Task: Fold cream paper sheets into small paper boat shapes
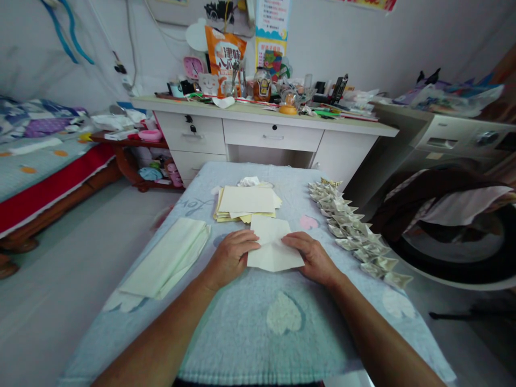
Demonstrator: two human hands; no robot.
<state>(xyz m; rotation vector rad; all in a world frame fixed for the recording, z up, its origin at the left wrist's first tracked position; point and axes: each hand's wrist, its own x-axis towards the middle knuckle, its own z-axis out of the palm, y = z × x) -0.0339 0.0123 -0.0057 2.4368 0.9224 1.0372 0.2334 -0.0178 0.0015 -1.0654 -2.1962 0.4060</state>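
- One cream rectangular paper sheet (274, 252), creased across, at the middle of the table (226, 338), between two bare hands.
- One stack of cream and yellow paper (246, 200), just beyond the sheet; number of leaves not countable.
- One crumpled white piece (249, 181), at the far side of the stack.
- One long folded pale-green piece (165, 258), paper or cloth, lying at the left.
- Folded pointed off-white paper pieces (355, 228), well over ten, overlapping in a lengthwise band along the right edge; exact count prevented by overlap.
- One orange snack bag (226, 54), upright at the rear, bearing large Chinese characters, not securely legible.
- One blue, white and yellow wall poster (272, 27), printed in Chinese, too small to read.
- Left hand (234, 250): fingers together and bent over the sheet's left edge, closed on it; forearm reaching in from lower left.
- Right hand (312, 255): fingers bent inward over the right edge, likewise gripping; forearm reaching in from lower right.
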